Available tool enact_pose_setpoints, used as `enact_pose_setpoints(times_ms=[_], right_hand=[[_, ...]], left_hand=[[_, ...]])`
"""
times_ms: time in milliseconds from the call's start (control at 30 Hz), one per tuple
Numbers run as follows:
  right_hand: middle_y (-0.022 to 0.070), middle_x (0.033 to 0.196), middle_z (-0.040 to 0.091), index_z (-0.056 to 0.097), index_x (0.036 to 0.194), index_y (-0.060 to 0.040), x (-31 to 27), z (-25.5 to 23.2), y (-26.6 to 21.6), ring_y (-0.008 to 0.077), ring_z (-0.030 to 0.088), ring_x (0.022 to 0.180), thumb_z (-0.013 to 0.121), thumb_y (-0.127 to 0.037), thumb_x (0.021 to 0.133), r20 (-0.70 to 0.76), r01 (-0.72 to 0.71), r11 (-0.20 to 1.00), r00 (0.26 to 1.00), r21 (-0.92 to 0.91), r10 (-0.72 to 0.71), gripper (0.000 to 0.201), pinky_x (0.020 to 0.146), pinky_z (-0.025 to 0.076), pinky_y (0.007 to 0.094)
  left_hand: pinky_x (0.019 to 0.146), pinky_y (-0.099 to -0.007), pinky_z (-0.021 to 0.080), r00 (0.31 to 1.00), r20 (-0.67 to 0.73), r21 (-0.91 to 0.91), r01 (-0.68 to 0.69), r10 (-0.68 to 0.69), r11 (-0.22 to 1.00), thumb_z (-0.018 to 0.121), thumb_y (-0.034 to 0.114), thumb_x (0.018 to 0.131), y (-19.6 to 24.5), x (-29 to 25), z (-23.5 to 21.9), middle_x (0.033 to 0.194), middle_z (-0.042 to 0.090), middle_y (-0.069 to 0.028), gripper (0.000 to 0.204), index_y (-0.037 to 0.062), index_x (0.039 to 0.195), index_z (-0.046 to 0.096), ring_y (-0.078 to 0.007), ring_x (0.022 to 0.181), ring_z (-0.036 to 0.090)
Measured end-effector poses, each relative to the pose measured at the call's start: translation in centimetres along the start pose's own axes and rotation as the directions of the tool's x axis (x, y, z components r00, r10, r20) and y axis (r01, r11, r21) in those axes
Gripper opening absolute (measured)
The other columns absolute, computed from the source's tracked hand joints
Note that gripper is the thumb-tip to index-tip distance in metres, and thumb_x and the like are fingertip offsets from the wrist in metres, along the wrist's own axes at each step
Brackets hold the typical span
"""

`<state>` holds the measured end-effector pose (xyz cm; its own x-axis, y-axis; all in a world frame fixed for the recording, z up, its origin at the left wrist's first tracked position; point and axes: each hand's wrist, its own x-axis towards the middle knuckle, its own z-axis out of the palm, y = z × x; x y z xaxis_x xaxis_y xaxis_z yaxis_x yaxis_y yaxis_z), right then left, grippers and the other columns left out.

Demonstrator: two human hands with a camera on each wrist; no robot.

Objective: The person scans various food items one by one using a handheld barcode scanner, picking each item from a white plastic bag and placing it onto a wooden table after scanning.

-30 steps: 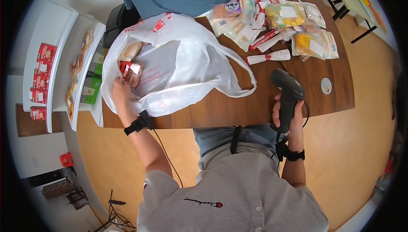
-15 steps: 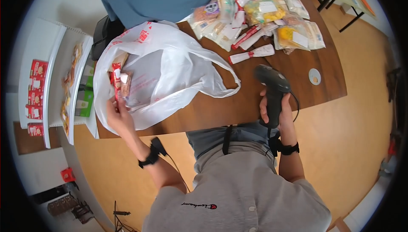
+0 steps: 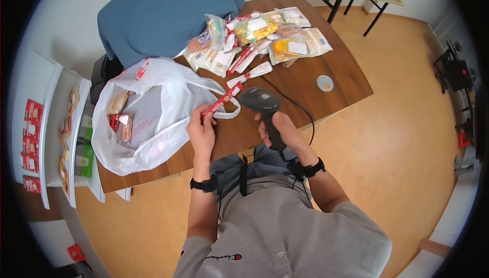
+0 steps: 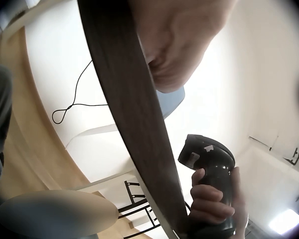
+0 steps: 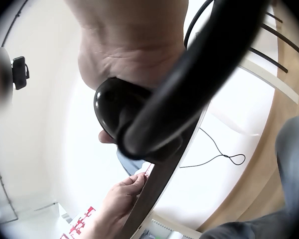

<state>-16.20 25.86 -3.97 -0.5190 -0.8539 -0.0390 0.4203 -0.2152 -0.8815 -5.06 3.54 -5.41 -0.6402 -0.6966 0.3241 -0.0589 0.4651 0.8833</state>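
My left hand (image 3: 202, 133) pinches the near end of a slim red stick packet (image 3: 224, 99), held slanting up and away beside the bag's handle. In my right hand (image 3: 286, 129) is a black barcode scanner (image 3: 261, 101), gripped by its handle, with its head close to the packet's far end. The left wrist view also shows fingers (image 4: 207, 199) wrapped round the scanner's handle. A white plastic bag (image 3: 175, 87) lies open at the left, with a brown food packet (image 3: 126, 129) and another wrapped item (image 3: 118, 102) inside.
Several clear food packets (image 3: 288, 48) and red-and-white sticks (image 3: 257, 72) are heaped at the wooden table's (image 3: 346, 79) far side. The scanner's cable (image 3: 300, 107) curves across the table. Shelves with red boxes (image 3: 33, 125) stand left; a blue cloth-covered shape (image 3: 168, 18) is behind the bag.
My left hand has taken the red stick packet out of the bag and moved it right, towards the scanner. The head view has turned, and the scanner is nearer my left hand.
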Motion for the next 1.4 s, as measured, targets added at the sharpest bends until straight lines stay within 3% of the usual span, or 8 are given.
enact_pose_setpoints(times_ms=[267,567,767,900,1033,1167,1233,1400], right_hand=[[0.0059,0.076,0.061,0.053,0.115,0.0007,0.0,0.6,0.4,0.0129,0.059,0.058,0.044,-0.040,0.104,0.009,0.022,0.948,1.000,-0.317,-0.020,0.043,0.054,0.047,0.0257],[0.0069,0.078,0.060,0.050,0.125,-0.0005,-0.2,0.3,0.6,0.0129,0.058,0.058,0.044,-0.058,0.098,-0.016,0.003,0.994,1.000,-0.112,-0.005,0.064,0.054,0.047,0.0262],[0.0054,0.077,0.060,0.051,0.124,-0.0011,-0.4,0.1,0.8,0.0127,0.058,0.058,0.044,-0.046,0.103,-0.031,0.031,0.999,0.999,-0.015,-0.032,0.050,0.055,0.048,0.0262],[0.0054,0.078,0.060,0.051,0.123,-0.0011,-0.3,0.0,0.7,0.0130,0.058,0.058,0.044,-0.047,0.103,-0.004,0.021,1.000,1.000,-0.003,-0.021,0.051,0.055,0.048,0.0261],[0.0064,0.079,0.061,0.052,0.123,0.0002,-0.3,-0.1,0.4,0.0131,0.058,0.059,0.045,-0.051,0.101,-0.002,0.014,1.000,1.000,-0.016,-0.014,0.056,0.055,0.047,0.0258],[0.0072,0.080,0.062,0.051,0.126,0.0051,-0.5,-0.3,0.5,0.0132,0.059,0.059,0.046,-0.065,0.094,-0.041,0.020,0.996,0.999,-0.091,-0.024,0.077,0.053,0.047,0.0259],[0.0077,0.076,0.062,0.051,0.125,0.0060,-0.4,0.0,0.5,0.0138,0.059,0.056,0.047,-0.070,0.090,-0.063,0.019,0.995,0.998,-0.095,-0.025,0.084,0.051,0.047,0.0252],[0.0091,0.074,0.061,0.049,0.124,0.0067,-0.2,0.4,0.4,0.0144,0.059,0.053,0.045,-0.072,0.089,-0.068,0.057,0.993,0.996,-0.100,-0.064,0.086,0.049,0.046,0.0246]], left_hand=[[0.055,-0.0209,0.041,0.998,0.006,-0.147,0.070,-0.070,0.987,0.057,0.004,0.096,-0.5,-0.1,-0.3,0.069,0.062,-0.0017,0.013,-0.0006,0.106,0.065,-0.0057,0.059,0.053],[0.056,-0.0195,0.044,0.985,-0.153,-0.435,0.001,-0.075,0.900,0.062,0.004,0.095,1.0,0.1,-0.6,0.076,0.066,-0.0096,0.011,-0.0001,0.100,0.053,-0.0079,0.059,0.056],[0.059,-0.0229,0.048,0.934,-0.336,-0.351,-0.244,0.121,0.904,0.066,0.005,0.092,4.7,11.1,3.7,0.073,0.064,-0.0080,0.013,-0.0021,0.096,0.056,-0.0108,0.063,0.061],[0.058,-0.0285,0.049,0.889,-0.355,0.114,-0.268,0.291,0.957,0.076,0.014,0.084,5.4,17.4,6.9,0.072,0.064,-0.0084,0.022,-0.0010,0.087,0.060,-0.0156,0.062,0.062],[0.069,-0.0415,0.050,0.865,-0.027,0.409,-0.447,0.500,0.795,0.076,0.014,0.078,3.2,18.8,8.3,0.080,0.067,-0.0159,0.021,0.0015,0.090,0.063,-0.0332,0.073,0.063],[0.065,-0.0378,0.048,0.780,-0.209,0.303,-0.522,0.590,0.797,0.075,0.012,0.079,4.5,14.5,6.2,0.085,0.068,-0.0131,0.021,0.0032,0.096,0.065,-0.0276,0.071,0.061],[0.064,-0.0302,0.048,0.981,-0.069,0.198,-0.166,0.183,0.966,0.074,0.011,0.081,7.0,9.6,1.6,0.086,0.068,-0.0105,0.019,0.0033,0.097,0.066,-0.0221,0.073,0.062],[0.065,-0.0336,0.050,0.938,-0.342,0.313,0.062,0.052,0.948,0.067,0.013,0.089,0.1,5.0,-13.0,0.086,0.069,-0.0106,0.012,0.0024,0.094,0.068,-0.0220,0.075,0.065]])
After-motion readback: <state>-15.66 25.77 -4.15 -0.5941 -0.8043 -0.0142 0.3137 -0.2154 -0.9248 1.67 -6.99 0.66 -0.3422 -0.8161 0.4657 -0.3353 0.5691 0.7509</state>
